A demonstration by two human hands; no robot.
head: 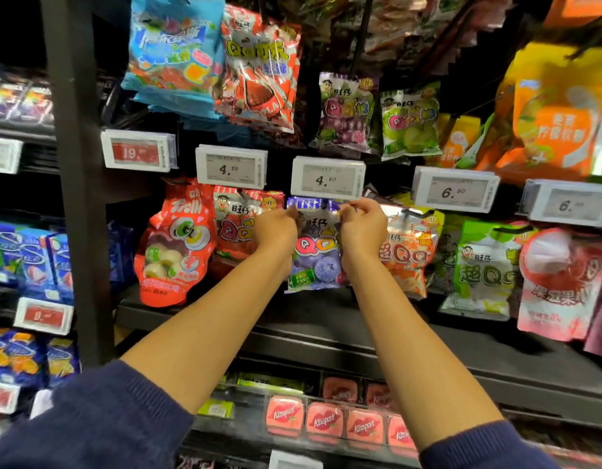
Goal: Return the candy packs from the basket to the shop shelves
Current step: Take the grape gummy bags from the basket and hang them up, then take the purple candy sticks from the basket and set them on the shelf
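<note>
A purple candy pack (318,255) with blueberry pictures hangs at the middle peg row, just under a 4.20 price tag (327,180). My left hand (275,229) pinches the pack's top left corner and my right hand (362,226) pinches its top right corner. Both hands hold the pack's top edge up near the peg behind the tag; the peg itself is hidden. The basket is out of view.
Red strawberry packs (237,228) hang to the left, orange packs (406,252) to the right, green ones (485,265) further right. More packs hang on the row above. A black shelf ledge (326,319) runs below, with Kissport tins (323,423) underneath. A dark upright post (79,184) stands left.
</note>
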